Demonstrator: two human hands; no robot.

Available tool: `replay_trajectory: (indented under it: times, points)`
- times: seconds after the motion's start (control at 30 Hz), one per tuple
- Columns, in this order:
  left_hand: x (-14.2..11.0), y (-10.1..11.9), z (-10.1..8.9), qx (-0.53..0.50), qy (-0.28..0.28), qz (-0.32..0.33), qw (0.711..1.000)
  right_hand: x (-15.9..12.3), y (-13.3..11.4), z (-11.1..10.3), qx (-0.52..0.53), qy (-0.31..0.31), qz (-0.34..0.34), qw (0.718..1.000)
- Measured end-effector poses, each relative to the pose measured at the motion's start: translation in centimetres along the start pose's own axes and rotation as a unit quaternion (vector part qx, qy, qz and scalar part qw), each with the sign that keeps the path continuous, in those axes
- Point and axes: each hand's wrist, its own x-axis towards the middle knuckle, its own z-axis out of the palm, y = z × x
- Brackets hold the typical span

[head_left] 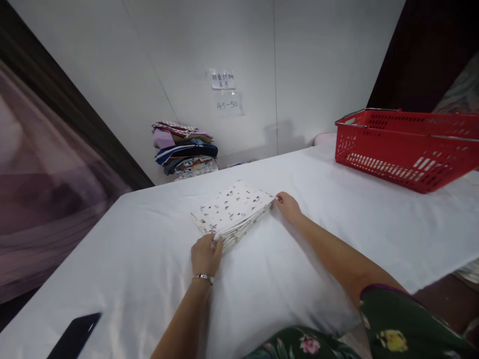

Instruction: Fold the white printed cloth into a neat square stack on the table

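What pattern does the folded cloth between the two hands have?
The folded cloth is white with small, scattered dark and muted-colour motifs, seen in the head view.

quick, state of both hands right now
Left hand: closed, holding the near corner of the white, small-patterned, folded rectangular cloth.
Right hand: closed, pinching the cloth's right corner.

I see room to pass between the folded cloth (234,207) and the left edge of the surface (142,259), down to the dark phone (75,335) blocking the near left corner. Rightward, the right forearm (337,252) bars the near side, a red basket (389,152) the far right.
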Motion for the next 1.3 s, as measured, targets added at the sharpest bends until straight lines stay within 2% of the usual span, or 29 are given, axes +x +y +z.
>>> replay_trajectory:
  times: [0.07,0.13,0.17,0.27,0.3,0.4,0.5,0.6,0.7,0.77,0.9,1.03,1.17,1.3]
  points:
    - [0.1,0.2,-0.1,0.001,0.0,-0.008,1.0,-1.1,-0.2,0.0,0.035,-0.014,0.006,0.999]
    - [0.2,0.6,-0.4,0.013,-0.011,-0.004,1.0,-1.9,-0.5,0.4,0.132,-0.079,0.032,0.988]
    - [0.2,0.8,-0.7,0.022,-0.02,0.0,1.0,-2.1,-0.7,0.8,0.201,-0.122,0.063,0.97]
    - [0.4,1.5,-1.9,0.043,-0.049,0.006,0.998,-2.0,-1.4,1.8,0.369,-0.213,0.171,0.888]
    - [0.6,1.7,-2.3,0.045,-0.056,0.003,0.997,-1.9,-1.6,2.1,0.395,-0.225,0.192,0.87]
    - [2.2,2.3,-3.0,0.041,-0.062,0.006,0.997,-1.4,-2.1,2.6,0.435,-0.242,0.217,0.84]
    - [5.0,3.3,-2.2,0.024,-0.07,0.066,0.995,-1.2,-2.5,2.7,0.477,-0.241,0.235,0.812]
    - [8.1,4.3,0.1,0.021,-0.14,0.099,0.985,-1.2,-2.8,2.6,0.504,-0.219,0.246,0.798]
    - [10.3,4.6,2.9,0.054,-0.221,0.068,0.971,-1.3,-3.0,2.7,0.518,-0.198,0.253,0.793]
    - [10.9,4.2,4.4,0.081,-0.254,0.035,0.963,-1.3,-3.0,2.9,0.523,-0.186,0.253,0.793]
    - [11.2,3.3,5.4,0.092,-0.26,0.025,0.961,-1.2,-3.0,3.3,0.531,-0.161,0.247,0.794]
    - [12.5,3.3,4.3,0.075,-0.284,0.018,0.956,-1.2,-3.0,3.6,0.54,-0.153,0.251,0.789]
    - [14.7,5.0,3.8,0.075,-0.26,0.029,0.962,-1.1,-3.2,3.6,0.558,-0.158,0.258,0.773]
    - [15.7,7.8,5.6,0.07,-0.228,0.12,0.964,-0.8,-2.8,3.3,0.589,-0.156,0.261,0.749]
